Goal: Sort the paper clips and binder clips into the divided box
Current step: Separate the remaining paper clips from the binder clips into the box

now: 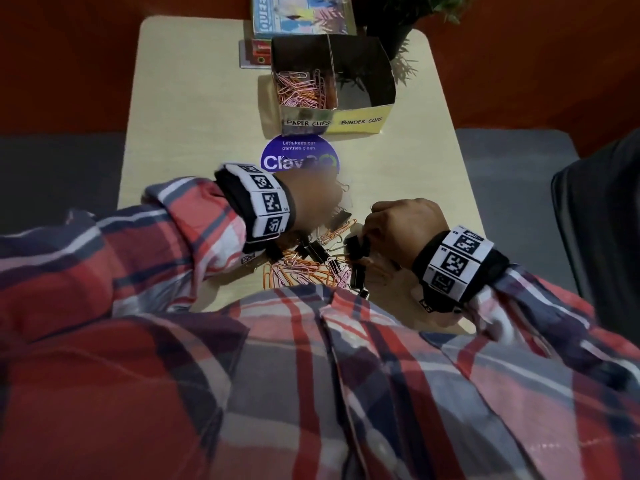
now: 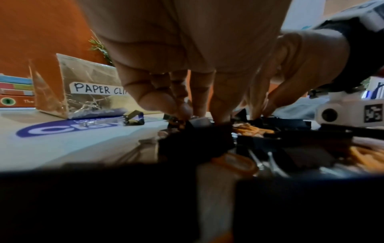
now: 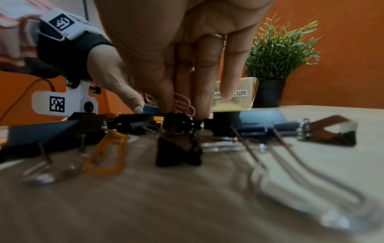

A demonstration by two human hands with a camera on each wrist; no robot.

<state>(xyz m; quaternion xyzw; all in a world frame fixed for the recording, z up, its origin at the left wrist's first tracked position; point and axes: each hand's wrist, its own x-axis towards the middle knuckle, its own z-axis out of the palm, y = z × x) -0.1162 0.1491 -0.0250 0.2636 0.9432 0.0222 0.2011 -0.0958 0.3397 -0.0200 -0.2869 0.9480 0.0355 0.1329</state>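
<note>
Heaped in a mixed pile [image 1: 311, 268] of pink and orange paper clips and black binder clips, at the near end of the pale wooden table [image 1: 415, 161], just in front of the person's chest. Pinched out of that pile's right edge: one black binder clip [image 1: 356, 244], held between the curled fingers and thumb of the right hand [image 1: 405, 226], low over the table with other clips touching beneath it. Reached down into the pile's far side with bent fingers: the left hand [image 1: 311, 199], blurred from above; from its wrist view fingertips [image 2: 182, 110] pressed among the clips, but could not tell whether anything was actually gripped. Stood farther back, well apart from the pile: the divided box [image 1: 360, 114], labelled PAPER CLIPS on the left half and BINDER CLIPS on the right, with sorted paper clips [image 1: 301, 88] lying in the left compartment. Stuck flat between box and pile: a round blue sticker [image 1: 298, 157]. Behind the box: stacked books [image 1: 301, 15] and a potted plant [image 1: 391, 32].
</note>
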